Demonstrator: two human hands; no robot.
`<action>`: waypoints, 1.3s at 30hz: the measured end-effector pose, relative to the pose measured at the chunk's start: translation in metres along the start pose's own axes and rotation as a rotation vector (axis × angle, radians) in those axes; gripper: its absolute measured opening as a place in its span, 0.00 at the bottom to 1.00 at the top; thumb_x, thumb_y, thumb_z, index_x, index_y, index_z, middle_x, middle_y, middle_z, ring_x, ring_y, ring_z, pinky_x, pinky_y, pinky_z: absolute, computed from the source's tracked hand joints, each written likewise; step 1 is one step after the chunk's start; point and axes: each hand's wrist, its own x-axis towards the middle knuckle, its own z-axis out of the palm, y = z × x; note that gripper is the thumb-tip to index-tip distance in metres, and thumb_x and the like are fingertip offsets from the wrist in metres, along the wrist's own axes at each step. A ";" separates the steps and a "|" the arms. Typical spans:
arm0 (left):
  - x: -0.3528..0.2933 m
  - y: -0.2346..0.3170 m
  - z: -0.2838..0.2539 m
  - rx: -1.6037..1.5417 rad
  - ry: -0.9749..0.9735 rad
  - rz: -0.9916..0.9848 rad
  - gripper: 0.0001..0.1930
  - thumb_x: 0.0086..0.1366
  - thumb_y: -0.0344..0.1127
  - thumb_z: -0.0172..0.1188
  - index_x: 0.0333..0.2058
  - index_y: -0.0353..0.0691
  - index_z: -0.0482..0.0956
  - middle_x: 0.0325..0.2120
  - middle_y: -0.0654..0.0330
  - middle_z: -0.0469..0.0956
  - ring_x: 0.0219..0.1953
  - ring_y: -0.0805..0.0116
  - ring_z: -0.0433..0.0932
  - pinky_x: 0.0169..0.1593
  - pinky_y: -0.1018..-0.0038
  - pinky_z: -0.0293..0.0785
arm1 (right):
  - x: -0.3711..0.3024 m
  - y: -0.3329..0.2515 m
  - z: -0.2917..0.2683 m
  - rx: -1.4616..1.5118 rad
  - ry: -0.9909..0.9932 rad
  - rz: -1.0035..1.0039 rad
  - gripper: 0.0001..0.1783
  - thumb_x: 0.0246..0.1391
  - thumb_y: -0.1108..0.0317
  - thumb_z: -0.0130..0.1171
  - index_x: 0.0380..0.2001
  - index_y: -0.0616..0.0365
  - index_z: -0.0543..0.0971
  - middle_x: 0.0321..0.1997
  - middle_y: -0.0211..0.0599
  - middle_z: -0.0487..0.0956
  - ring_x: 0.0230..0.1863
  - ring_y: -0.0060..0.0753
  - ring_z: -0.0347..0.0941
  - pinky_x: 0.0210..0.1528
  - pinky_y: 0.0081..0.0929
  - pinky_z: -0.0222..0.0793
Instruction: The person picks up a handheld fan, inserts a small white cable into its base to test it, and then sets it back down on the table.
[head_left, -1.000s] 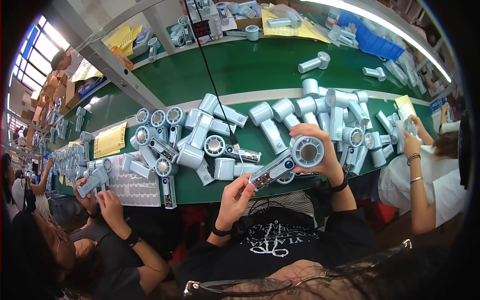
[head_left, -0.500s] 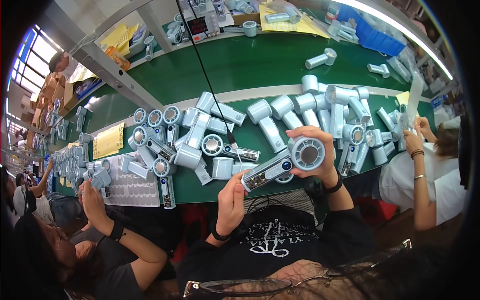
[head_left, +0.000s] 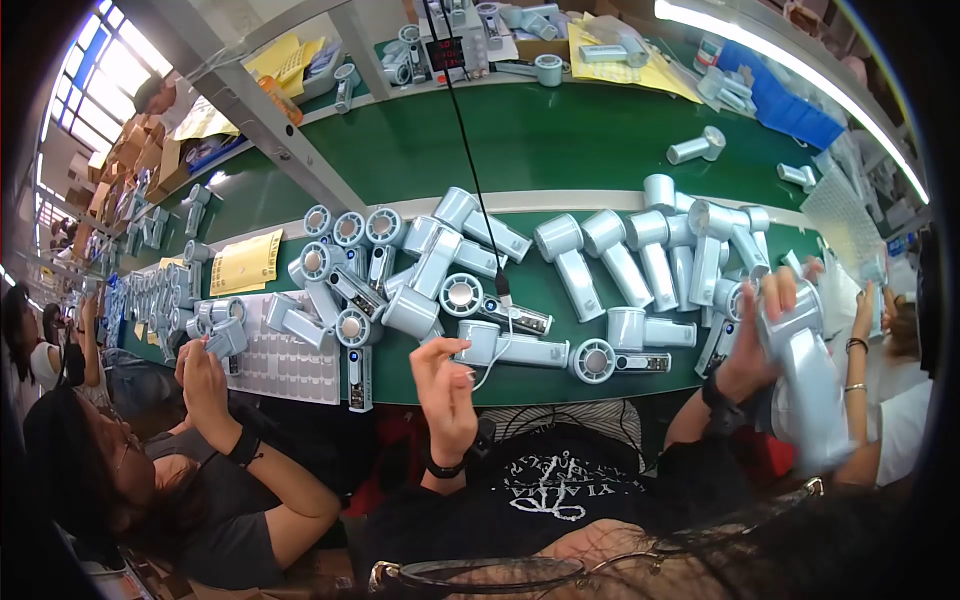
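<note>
Hanging nr front edge of green table, L hand empty, fingers half-curled; just beyond, pale fan lying flat; next R, ring-fronted fan; far R, R hand clasping blurred pale-blue fan, head up, handle slanting down past table edge

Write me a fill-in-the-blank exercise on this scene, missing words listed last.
1. The person's ____ hand holds a pale blue handheld fan.
2. The bare surface of the near worktop is ____ in colour.
3. The plastic bin at the picture's upper right is ____.
4. The paper sheet on the worktop's left part is ____.

Missing words: right; green; blue; yellow.
</note>
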 end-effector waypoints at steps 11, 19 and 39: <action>0.003 0.007 -0.011 0.265 -0.075 -0.039 0.11 0.67 0.27 0.45 0.26 0.28 0.69 0.37 0.53 0.72 0.26 0.69 0.68 0.30 0.74 0.65 | 0.013 -0.029 -0.024 -0.220 -0.023 -0.118 0.58 0.35 0.43 0.69 0.63 0.61 0.53 0.36 0.37 0.61 0.37 0.32 0.60 0.45 0.41 0.57; 0.006 -0.004 -0.016 0.153 -0.190 -0.003 0.10 0.67 0.27 0.45 0.27 0.29 0.69 0.32 0.55 0.76 0.23 0.70 0.69 0.28 0.76 0.65 | 0.044 0.020 0.049 -0.105 -0.057 0.232 0.54 0.37 0.49 0.72 0.62 0.60 0.55 0.44 0.43 0.69 0.39 0.36 0.69 0.42 0.33 0.70; -0.001 -0.003 -0.031 0.115 -0.195 -0.032 0.10 0.67 0.26 0.45 0.26 0.30 0.69 0.31 0.55 0.77 0.21 0.72 0.67 0.26 0.76 0.64 | 0.072 0.202 0.007 -1.831 -0.820 0.593 0.20 0.53 0.54 0.59 0.34 0.63 0.79 0.37 0.56 0.77 0.35 0.54 0.75 0.36 0.41 0.73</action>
